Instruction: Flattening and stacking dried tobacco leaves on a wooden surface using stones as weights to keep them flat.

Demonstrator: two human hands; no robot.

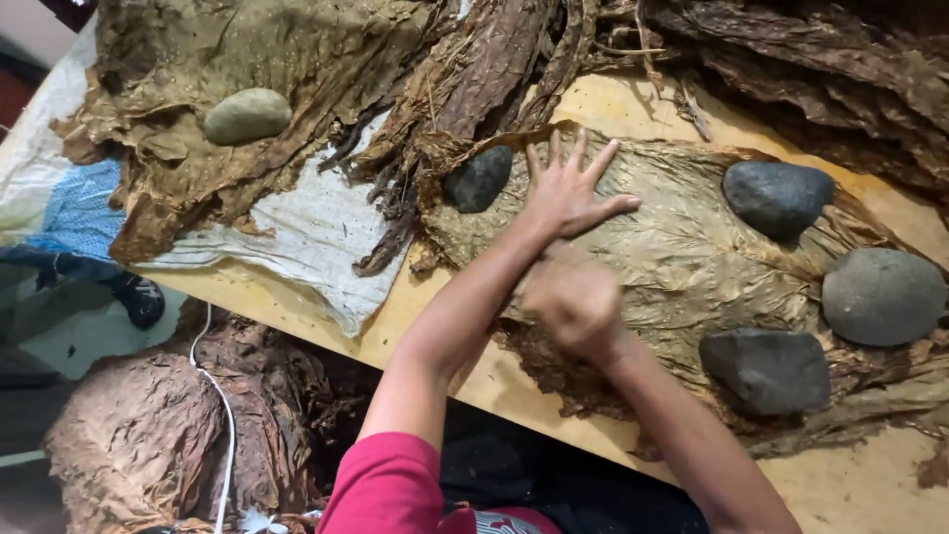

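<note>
In the head view, a wide dried leaf [682, 247] lies flat on the wooden table [850, 485], with 4 stones upon it. The left hand [571, 193] presses it with fingers spread, beside the small dark stone [478, 179]. The right hand [571, 302] is blurred; I cannot tell its grip. The leaf looks thin and brittle, so flat palms at its edges seem safest.

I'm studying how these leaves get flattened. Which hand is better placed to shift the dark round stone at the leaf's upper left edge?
The left hand, probably. It lies spread flat on the large dried brown leaf, right beside the dark round stone. The right hand is blurred and sits nearer the person, farther from that stone.
</note>
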